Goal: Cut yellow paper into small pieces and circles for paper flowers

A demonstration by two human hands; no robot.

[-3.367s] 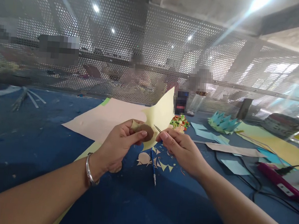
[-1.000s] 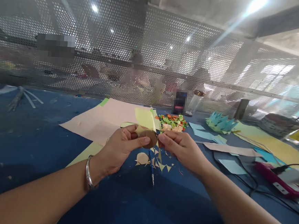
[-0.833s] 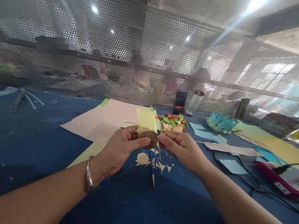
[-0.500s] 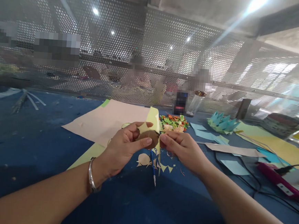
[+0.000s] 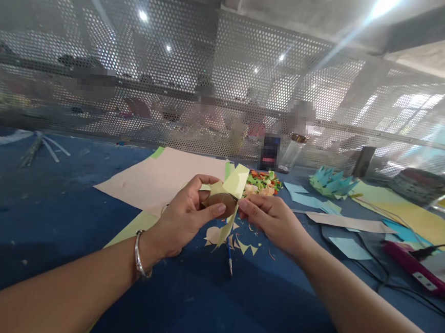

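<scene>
My left hand [image 5: 184, 215] is closed, pinching a round brown disc [image 5: 221, 203] together with pale yellow paper [image 5: 237, 180]. The paper stands up behind the disc, and a narrow strip of it hangs down at the disc's right edge. Close by on the right, my right hand [image 5: 259, 210] is closed on a thin dark tool that looks like small scissors; most of it is hidden by the fingers. Its tip meets the paper at the disc's edge. Below lie cream and yellow paper scraps [image 5: 247, 248] and a blue pen-like tool [image 5: 229, 259].
A large pale pink sheet [image 5: 148, 176] lies behind my left hand. Colourful paper bits [image 5: 263, 182], a glass bottle [image 5: 293, 154] and a folded blue paper piece [image 5: 331, 181] stand farther back. On the right are a pink power strip [image 5: 411, 266] and black cables.
The yellow paper has shifted at the disc: a piece now stands higher on the right and a strip hangs lower over the scraps. Both hands stay in nearly the same place.
</scene>
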